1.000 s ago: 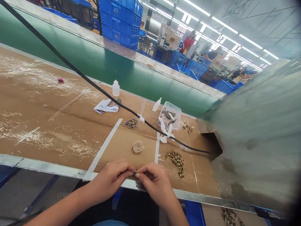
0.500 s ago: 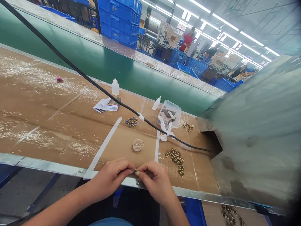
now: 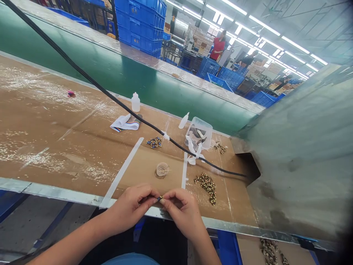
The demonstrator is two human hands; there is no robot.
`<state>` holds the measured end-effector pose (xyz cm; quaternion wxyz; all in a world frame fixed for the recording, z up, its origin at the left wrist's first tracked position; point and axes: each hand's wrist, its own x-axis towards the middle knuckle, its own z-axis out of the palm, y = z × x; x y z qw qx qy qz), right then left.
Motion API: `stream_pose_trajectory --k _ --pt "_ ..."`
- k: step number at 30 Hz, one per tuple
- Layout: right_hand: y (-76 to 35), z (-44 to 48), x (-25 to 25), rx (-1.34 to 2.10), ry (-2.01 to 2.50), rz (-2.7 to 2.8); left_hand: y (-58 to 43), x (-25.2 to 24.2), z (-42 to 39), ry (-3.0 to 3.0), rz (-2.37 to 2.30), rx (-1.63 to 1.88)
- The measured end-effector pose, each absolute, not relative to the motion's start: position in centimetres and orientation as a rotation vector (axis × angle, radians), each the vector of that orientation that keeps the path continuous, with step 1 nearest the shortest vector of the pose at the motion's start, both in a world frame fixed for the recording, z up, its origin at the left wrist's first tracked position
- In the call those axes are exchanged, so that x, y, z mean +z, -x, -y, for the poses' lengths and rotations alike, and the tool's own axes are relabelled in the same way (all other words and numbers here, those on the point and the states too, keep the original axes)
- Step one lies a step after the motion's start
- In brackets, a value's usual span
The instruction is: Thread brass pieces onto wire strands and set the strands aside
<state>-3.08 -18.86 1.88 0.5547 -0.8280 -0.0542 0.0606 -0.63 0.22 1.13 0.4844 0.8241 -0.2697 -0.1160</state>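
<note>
At the table's front edge, my left hand (image 3: pixel 135 206) and my right hand (image 3: pixel 180 208) meet fingertip to fingertip. Between them they pinch one small dark-blue and gold metal piece (image 3: pixel 159 198), mostly covered by the fingers. Just beyond lies a small clear cup (image 3: pixel 162 169) with a thin stick across it. A small pile of blue-and-gold pieces (image 3: pixel 154 142) sits farther back to the left. On the right is a larger heap of gold and dark pieces (image 3: pixel 206 187), and a smaller group of them (image 3: pixel 220 147) lies behind it.
A black cable (image 3: pixel 110 96) hangs diagonally across the view. Behind the cup stand a clear plastic box (image 3: pixel 207 134), two white bottles (image 3: pixel 135 102) and a folded white strip (image 3: pixel 125 123). A green conveyor belt (image 3: pixel 116 73) runs behind; a metal panel (image 3: pixel 298 158) rises at right.
Both hands keep their pinch on the small piece, with only a slight shift of the fingers. In the background, a person in red has moved a little.
</note>
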Motion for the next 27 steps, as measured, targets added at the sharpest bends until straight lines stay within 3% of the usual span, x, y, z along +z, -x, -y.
stream_pose_trajectory --k 13,27 --pt "3.7 18.4 1.4 0.144 1.621 0.028 0.5 1.7 0.2 -1.778 0.36 -0.439" --pt "3.8 17.6 1.0 0.001 1.764 0.042 0.9 2.8 0.6 -1.314 -0.012 -0.752"
